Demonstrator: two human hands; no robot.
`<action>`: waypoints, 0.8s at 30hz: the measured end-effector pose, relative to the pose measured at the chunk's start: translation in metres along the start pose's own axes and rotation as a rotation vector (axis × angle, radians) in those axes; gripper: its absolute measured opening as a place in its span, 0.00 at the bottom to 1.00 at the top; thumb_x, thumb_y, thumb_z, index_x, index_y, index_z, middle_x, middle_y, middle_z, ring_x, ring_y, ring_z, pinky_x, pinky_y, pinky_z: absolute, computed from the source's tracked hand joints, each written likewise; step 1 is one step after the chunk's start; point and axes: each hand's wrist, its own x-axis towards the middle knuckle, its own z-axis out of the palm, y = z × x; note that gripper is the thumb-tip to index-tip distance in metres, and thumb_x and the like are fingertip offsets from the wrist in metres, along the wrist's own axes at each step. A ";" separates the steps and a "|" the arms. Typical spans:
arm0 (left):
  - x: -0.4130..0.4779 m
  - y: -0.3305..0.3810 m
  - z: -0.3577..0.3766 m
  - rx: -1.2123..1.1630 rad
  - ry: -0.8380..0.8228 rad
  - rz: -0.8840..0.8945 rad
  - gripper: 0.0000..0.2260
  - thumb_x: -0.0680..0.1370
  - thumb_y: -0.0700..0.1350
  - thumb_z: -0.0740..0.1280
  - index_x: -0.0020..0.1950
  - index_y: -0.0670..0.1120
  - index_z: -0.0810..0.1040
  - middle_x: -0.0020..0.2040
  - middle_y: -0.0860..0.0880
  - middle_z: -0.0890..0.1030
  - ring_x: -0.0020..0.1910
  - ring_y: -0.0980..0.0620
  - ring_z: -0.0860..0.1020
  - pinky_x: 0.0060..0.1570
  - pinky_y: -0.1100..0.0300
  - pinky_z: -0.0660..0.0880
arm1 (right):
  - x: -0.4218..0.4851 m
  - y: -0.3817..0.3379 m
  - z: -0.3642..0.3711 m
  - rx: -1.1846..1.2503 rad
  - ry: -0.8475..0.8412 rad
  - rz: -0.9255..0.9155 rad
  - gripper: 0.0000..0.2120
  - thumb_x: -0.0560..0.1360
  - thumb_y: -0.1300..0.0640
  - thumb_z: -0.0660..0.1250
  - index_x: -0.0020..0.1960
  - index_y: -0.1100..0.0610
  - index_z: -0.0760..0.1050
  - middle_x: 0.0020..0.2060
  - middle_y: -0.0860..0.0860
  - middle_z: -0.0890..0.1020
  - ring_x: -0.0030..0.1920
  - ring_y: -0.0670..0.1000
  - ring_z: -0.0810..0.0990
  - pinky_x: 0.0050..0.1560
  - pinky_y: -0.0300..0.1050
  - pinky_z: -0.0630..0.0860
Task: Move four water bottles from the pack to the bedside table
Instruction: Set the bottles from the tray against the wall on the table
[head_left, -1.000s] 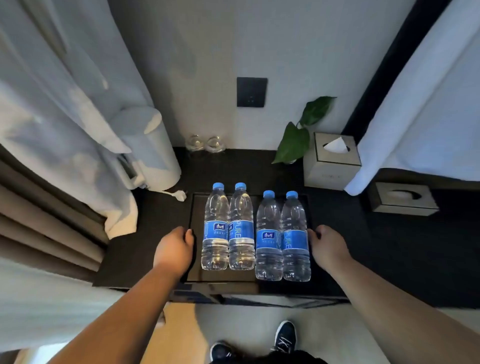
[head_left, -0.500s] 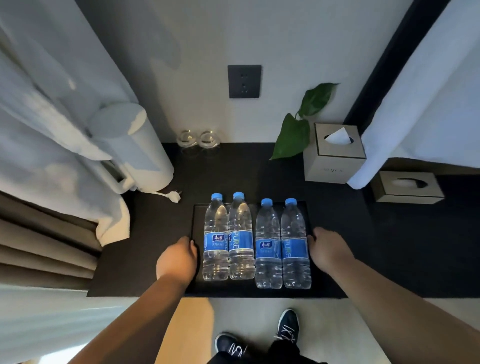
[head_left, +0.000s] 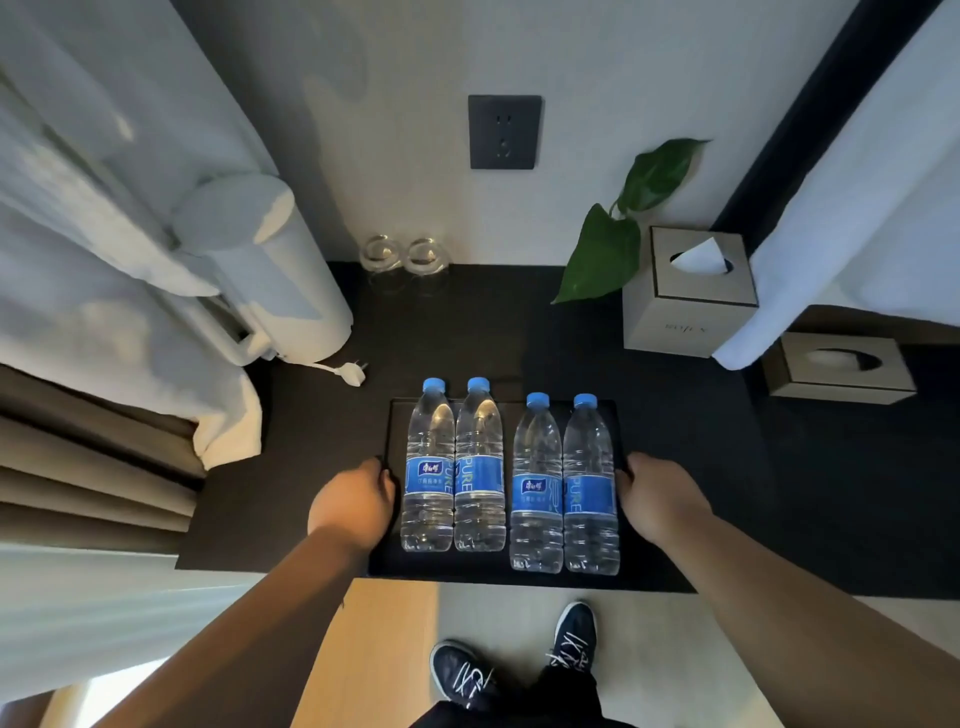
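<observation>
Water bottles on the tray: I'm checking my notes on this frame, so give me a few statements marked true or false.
1. Four water bottles stand upright on the black tray. True.
2. The bottle caps are red. False: they are blue.
3. The left hand and right hand rest at opposite side edges of the tray. True.
4. The tissue box sits left of the bottles. False: it sits to their right, by the plant.
5. The kettle plug is in the wall socket. False: it lies on the tabletop.
</observation>
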 end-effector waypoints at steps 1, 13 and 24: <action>0.001 0.001 -0.002 0.008 -0.013 -0.006 0.11 0.83 0.51 0.58 0.51 0.48 0.77 0.45 0.45 0.84 0.42 0.42 0.81 0.39 0.54 0.74 | 0.000 0.000 -0.001 0.002 -0.003 0.003 0.14 0.84 0.46 0.60 0.43 0.52 0.71 0.36 0.51 0.80 0.35 0.51 0.80 0.30 0.45 0.71; -0.001 0.039 -0.042 -0.182 0.088 -0.118 0.15 0.82 0.59 0.59 0.44 0.50 0.74 0.38 0.50 0.81 0.39 0.46 0.80 0.39 0.52 0.78 | 0.019 -0.047 -0.039 0.096 0.161 -0.092 0.14 0.83 0.45 0.60 0.42 0.48 0.73 0.33 0.49 0.81 0.32 0.49 0.81 0.28 0.44 0.70; 0.004 0.056 -0.047 -0.204 0.053 -0.122 0.11 0.80 0.59 0.64 0.46 0.53 0.76 0.40 0.54 0.81 0.39 0.53 0.79 0.39 0.56 0.78 | 0.017 -0.111 -0.029 0.029 0.073 -0.334 0.16 0.83 0.41 0.60 0.42 0.49 0.69 0.31 0.49 0.80 0.30 0.50 0.79 0.29 0.44 0.69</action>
